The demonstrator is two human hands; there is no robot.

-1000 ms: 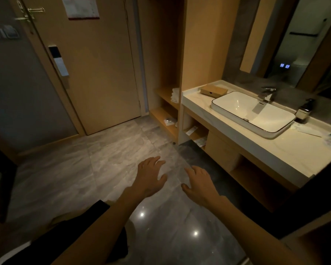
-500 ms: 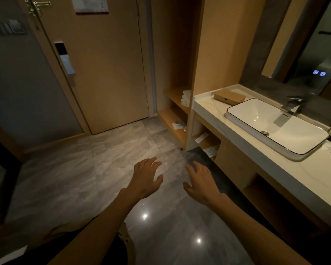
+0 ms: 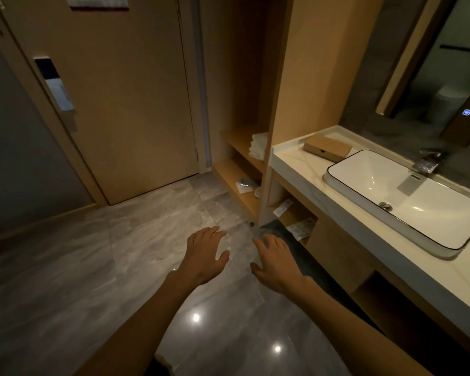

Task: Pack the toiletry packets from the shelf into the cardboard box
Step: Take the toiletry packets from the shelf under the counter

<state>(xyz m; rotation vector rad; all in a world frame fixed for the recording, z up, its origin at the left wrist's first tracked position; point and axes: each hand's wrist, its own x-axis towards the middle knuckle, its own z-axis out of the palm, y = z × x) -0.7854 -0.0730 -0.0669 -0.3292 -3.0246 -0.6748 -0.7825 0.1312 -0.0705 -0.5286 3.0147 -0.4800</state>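
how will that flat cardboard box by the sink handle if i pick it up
The box looks thin and flat, so it is probably light and fairly stiff. It lies flat on the glossy counter, so it likely slides when pushed rather than tipping or rolling.

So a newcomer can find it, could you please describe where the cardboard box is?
Find the white rectangular basin set in the pale stone countertop. At the counter's end beside the tall wooden panel lies a flat brown cardboard box. Nothing else visible there is brown.
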